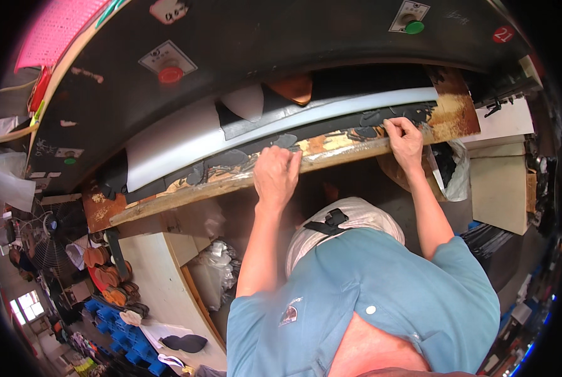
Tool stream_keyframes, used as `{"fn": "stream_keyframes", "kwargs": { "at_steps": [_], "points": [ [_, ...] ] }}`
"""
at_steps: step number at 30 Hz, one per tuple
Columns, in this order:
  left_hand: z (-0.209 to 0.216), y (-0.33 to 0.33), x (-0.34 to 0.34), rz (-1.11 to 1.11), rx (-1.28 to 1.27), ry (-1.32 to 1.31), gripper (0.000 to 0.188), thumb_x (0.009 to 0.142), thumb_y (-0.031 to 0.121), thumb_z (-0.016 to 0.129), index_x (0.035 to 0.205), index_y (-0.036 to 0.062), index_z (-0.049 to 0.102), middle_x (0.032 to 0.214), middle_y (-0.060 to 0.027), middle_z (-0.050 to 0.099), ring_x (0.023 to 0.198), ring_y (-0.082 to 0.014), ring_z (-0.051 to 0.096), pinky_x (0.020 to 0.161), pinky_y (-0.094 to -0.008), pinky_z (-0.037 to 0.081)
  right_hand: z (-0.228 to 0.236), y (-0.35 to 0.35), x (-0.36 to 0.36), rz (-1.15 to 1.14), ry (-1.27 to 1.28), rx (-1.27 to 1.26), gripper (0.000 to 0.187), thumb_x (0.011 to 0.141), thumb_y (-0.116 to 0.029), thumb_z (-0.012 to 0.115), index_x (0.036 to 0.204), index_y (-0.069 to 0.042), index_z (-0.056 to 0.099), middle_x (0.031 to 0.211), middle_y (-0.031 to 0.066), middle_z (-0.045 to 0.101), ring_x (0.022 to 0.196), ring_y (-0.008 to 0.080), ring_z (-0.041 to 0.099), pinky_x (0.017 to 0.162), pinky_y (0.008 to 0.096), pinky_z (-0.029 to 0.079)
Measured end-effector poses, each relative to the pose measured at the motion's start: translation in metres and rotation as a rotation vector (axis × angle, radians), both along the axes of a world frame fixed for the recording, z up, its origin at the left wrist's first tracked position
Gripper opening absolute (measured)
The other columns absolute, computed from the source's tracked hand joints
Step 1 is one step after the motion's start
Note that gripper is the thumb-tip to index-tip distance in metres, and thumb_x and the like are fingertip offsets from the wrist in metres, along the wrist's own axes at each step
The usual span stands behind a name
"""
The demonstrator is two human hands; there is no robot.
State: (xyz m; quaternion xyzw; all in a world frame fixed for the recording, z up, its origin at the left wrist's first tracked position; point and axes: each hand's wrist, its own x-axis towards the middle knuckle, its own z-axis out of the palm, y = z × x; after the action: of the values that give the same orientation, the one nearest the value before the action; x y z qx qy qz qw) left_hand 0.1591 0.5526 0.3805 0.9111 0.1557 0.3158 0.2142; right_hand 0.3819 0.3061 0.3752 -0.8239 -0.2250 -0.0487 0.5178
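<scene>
My left hand point(276, 178) is at the front edge of a worn wooden board point(337, 144), its fingers curled together. Just beyond those fingers lies a small dark cut piece point(285, 141); whether they hold anything is hidden. Further right, my right hand point(406, 143) has thumb and forefinger pinched over the board, next to several black cut pieces point(370, 131). What is between these fingertips is too small to make out. Behind the pieces a long white sheet point(174, 148) stretches across the board, with black sheet material point(274, 116) lying on it.
A black machine body point(243, 38) overhangs the board, carrying a red button point(170, 75) and a green button point(414, 27). Below left stands a pale cabinet point(161, 270). A clear plastic bag point(460, 169) hangs below the board's right end. Blue crates point(120, 333) sit lower left.
</scene>
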Motion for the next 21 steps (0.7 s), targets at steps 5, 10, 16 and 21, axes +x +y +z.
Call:
{"fn": "stream_keyframes", "kwargs": {
  "at_steps": [5,10,16,21],
  "points": [
    [0.014,0.014,-0.012,-0.069,-0.192,0.179,0.020,0.089,0.015,0.081,0.080,0.0028,0.068,0.080,-0.0146,0.064,0.077,-0.0372,0.064,0.069,-0.0487,0.051,0.023,0.064,-0.022,0.159,-0.028,0.047,0.018,0.097,-0.012,0.077,0.104,0.005,0.075,0.088,0.0041,0.067,0.078,0.0102,0.060,0.073,0.0257,0.050],
    [0.026,0.078,0.011,-0.136,-0.398,0.156,0.014,0.098,0.010,0.070,0.097,-0.0028,0.075,0.101,-0.0215,0.075,0.089,-0.0416,0.072,0.079,-0.0493,0.057,0.034,0.187,-0.008,0.413,-0.118,-0.195,0.083,0.082,-0.036,0.088,0.147,0.005,0.056,0.150,0.0309,0.054,0.132,0.0430,0.057,0.116,0.0486,0.046],
    [0.016,0.145,0.111,-0.035,-0.043,0.120,0.039,0.102,0.003,0.059,0.139,-0.0086,0.061,0.151,-0.0300,0.057,0.145,-0.0499,0.048,0.122,-0.0558,0.038,0.040,0.250,-0.001,0.378,-0.290,-0.487,0.096,0.068,-0.036,0.086,0.150,0.004,0.055,0.158,0.0387,0.039,0.131,0.0538,0.050,0.115,0.0551,0.045],
    [-0.002,0.141,0.114,-0.053,-0.027,0.133,0.043,0.100,0.003,0.059,0.141,-0.0102,0.058,0.153,-0.0303,0.055,0.149,-0.0490,0.045,0.125,-0.0577,0.034,0.043,0.241,0.013,0.414,-0.217,-0.421,0.090,0.065,-0.032,0.083,0.146,0.002,0.062,0.156,0.0378,0.043,0.131,0.0521,0.051,0.116,0.0520,0.044]
  ]
}}
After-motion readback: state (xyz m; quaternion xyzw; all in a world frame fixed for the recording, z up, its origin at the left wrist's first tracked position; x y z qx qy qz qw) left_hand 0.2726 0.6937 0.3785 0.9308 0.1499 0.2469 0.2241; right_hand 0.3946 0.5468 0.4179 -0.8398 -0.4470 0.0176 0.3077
